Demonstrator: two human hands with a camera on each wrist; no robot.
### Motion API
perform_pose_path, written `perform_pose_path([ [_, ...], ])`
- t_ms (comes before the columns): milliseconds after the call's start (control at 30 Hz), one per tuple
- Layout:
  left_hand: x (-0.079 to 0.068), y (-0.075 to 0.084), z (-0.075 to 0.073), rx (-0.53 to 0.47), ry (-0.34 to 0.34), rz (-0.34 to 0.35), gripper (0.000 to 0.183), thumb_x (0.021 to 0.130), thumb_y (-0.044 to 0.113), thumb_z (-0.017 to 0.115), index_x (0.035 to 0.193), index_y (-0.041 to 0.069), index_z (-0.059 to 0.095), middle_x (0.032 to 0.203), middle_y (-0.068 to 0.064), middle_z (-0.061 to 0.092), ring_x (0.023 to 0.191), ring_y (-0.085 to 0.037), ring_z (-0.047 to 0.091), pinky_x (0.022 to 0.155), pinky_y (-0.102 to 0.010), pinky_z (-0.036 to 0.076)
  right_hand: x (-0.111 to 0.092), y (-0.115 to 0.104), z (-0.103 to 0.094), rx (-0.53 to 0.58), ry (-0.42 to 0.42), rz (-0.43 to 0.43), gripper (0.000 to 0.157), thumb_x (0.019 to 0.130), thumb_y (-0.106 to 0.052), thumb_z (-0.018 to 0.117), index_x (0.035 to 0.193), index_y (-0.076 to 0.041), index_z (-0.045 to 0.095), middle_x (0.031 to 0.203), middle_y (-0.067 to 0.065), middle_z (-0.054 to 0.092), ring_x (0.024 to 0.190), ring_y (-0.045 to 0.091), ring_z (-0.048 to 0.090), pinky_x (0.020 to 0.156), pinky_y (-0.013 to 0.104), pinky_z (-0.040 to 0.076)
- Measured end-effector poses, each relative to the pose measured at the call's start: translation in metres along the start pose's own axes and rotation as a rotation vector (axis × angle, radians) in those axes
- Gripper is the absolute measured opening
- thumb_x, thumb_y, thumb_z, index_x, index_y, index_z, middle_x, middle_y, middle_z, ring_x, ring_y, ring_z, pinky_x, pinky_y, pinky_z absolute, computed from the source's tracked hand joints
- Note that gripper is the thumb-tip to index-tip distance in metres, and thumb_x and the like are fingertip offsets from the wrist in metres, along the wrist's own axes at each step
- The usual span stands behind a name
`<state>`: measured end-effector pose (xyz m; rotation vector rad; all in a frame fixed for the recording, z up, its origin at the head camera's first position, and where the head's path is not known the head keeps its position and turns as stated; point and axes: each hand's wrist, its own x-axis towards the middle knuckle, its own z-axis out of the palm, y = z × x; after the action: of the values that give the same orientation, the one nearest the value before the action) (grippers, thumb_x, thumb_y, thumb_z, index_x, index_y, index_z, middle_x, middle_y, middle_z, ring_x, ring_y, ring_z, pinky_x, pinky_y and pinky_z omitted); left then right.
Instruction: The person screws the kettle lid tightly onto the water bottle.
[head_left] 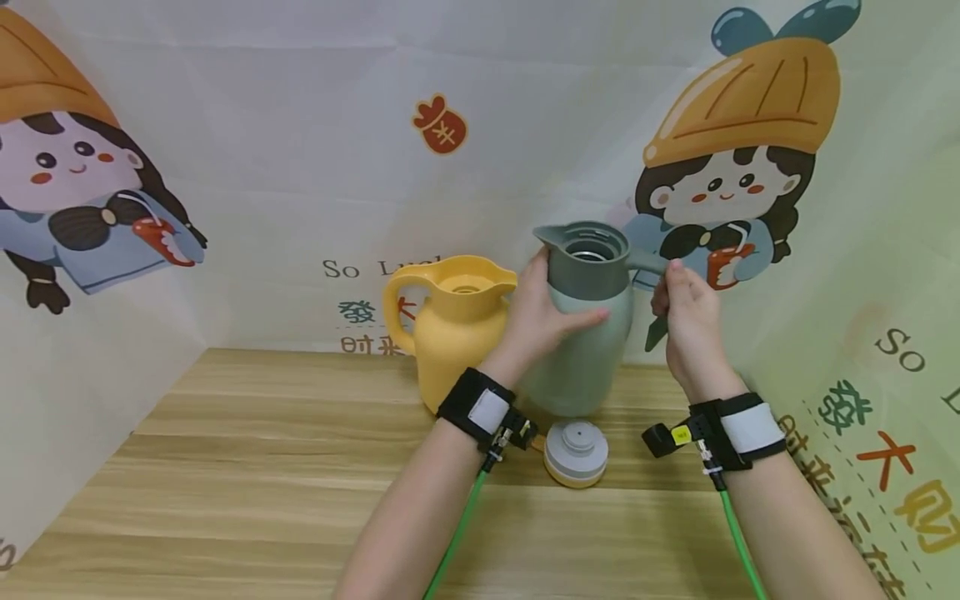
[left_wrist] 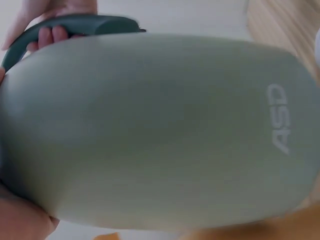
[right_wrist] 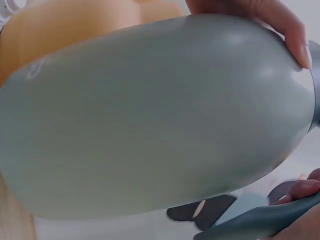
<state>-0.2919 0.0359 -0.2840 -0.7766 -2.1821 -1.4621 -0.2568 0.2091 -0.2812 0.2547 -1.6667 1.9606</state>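
Note:
A green vacuum jug (head_left: 588,367), lidless with a dark green collar and spout, leans slightly in the head view. My left hand (head_left: 534,321) grips its shoulder from the left, thumb across the front. The dark green handle (head_left: 647,262) is held by my right hand (head_left: 693,321), its fingers curled round it. In the left wrist view the jug's body (left_wrist: 160,130) fills most of the picture, with ASD lettering near its base. The right wrist view shows the jug's other side (right_wrist: 150,120), with my left thumb near the collar.
Close on the left stands a yellow jug (head_left: 453,333), its top uncovered and partly behind my left hand. A round grey-and-yellow stopper lid (head_left: 576,450) lies on the wooden table (head_left: 262,467) in front of the green jug. A printed cloth (head_left: 300,150) hangs behind and at the sides.

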Motion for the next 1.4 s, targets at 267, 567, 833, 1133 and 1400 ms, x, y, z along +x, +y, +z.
perform_pose_path([
  [267, -0.009, 0.013, -0.033, -0.024, -0.129, -0.044, 0.094, 0.066, 0.032, 0.082, 0.14, 0.016, 0.026, 0.124, 0.0, 0.045, 0.107, -0.013, 0.045, 0.091, -0.032, 0.038, -0.023, -0.021, 0.009, 0.045, -0.111, 0.036, 0.039, 0.095, -0.033, 0.047, 0.066, -0.007, 0.043, 0.061, 0.003, 0.034, 0.057, 0.015, 0.032, 0.056, 0.025, 0.03],
  [567, -0.019, 0.009, -0.056, -0.108, -0.279, -0.052, 0.088, 0.07, 0.024, 0.079, 0.14, 0.016, 0.027, 0.125, -0.002, 0.046, 0.106, -0.017, 0.045, 0.089, -0.038, 0.039, -0.061, -0.04, 0.022, 0.084, -0.223, 0.057, 0.041, 0.098, -0.032, 0.043, 0.068, -0.005, 0.042, 0.058, 0.003, 0.033, 0.046, 0.013, 0.031, 0.045, 0.023, 0.029],
  [833, -0.031, -0.001, -0.067, -0.189, -0.379, -0.009, 0.075, 0.074, 0.02, 0.073, 0.137, 0.013, 0.034, 0.122, -0.003, 0.049, 0.106, -0.017, 0.046, 0.087, -0.038, 0.04, -0.101, -0.044, 0.036, 0.179, -0.306, -0.03, 0.034, 0.101, -0.022, 0.035, 0.075, -0.002, 0.045, 0.057, 0.003, 0.035, 0.044, 0.011, 0.033, 0.039, 0.023, 0.029],
  [1133, -0.055, -0.013, -0.066, -0.295, -0.507, 0.013, 0.07, 0.068, 0.034, 0.067, 0.129, 0.008, 0.043, 0.118, -0.005, 0.052, 0.104, -0.018, 0.047, 0.088, -0.037, 0.04, -0.144, -0.041, 0.045, 0.261, -0.437, -0.087, 0.027, 0.103, -0.012, 0.024, 0.083, -0.002, 0.04, 0.056, 0.006, 0.034, 0.041, 0.016, 0.031, 0.034, 0.03, 0.025],
  [1400, -0.078, -0.017, -0.065, -0.351, -0.59, 0.085, 0.084, 0.065, 0.057, 0.068, 0.124, 0.004, 0.044, 0.113, -0.006, 0.054, 0.098, -0.016, 0.048, 0.084, -0.033, 0.042, -0.179, -0.038, 0.051, 0.288, -0.49, -0.138, 0.026, 0.102, -0.003, 0.016, 0.083, 0.003, 0.032, 0.056, 0.008, 0.033, 0.041, 0.018, 0.031, 0.031, 0.03, 0.025],
])
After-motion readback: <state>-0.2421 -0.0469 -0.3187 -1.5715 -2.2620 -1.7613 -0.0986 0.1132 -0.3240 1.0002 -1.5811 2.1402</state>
